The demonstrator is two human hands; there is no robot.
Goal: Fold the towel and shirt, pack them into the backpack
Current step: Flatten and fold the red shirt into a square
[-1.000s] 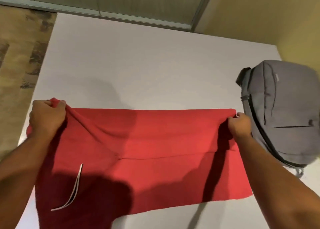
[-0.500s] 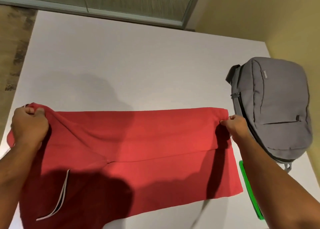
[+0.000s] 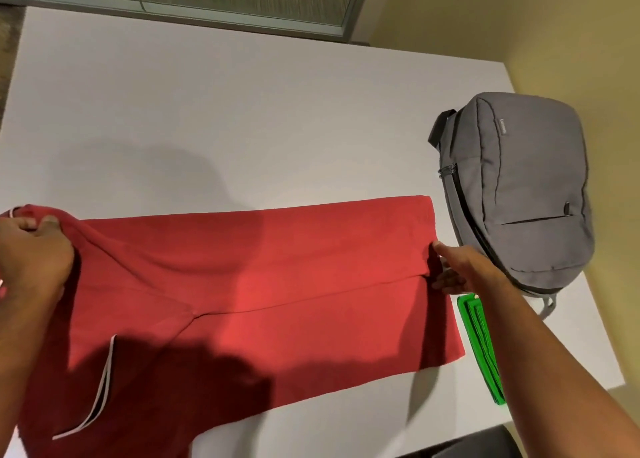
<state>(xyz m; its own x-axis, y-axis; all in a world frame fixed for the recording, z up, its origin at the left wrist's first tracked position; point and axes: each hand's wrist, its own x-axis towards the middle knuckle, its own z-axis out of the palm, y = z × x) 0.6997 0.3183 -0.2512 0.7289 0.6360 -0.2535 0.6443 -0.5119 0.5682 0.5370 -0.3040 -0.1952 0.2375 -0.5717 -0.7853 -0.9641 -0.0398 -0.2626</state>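
A red shirt (image 3: 277,277) lies spread across the white table (image 3: 242,111), its far edge folded over toward me. A white-trimmed edge shows at its lower left. My left hand (image 3: 34,249) grips the shirt's left end and holds it slightly raised. My right hand (image 3: 453,267) pinches the shirt's right end at the fold. A folded green towel (image 3: 481,346) lies on the table just right of the shirt, partly under my right forearm. The grey backpack (image 3: 519,194) lies zipped shut at the right, beyond my right hand.
A wall and a framed panel run along the table's far edge. The table's right edge passes just beyond the backpack. A dark object shows at the bottom right corner.
The view has shifted, so the shirt and backpack sit further left and lower. My right hand has slid down the shirt's right end to the fold line. The green towel has come into view.
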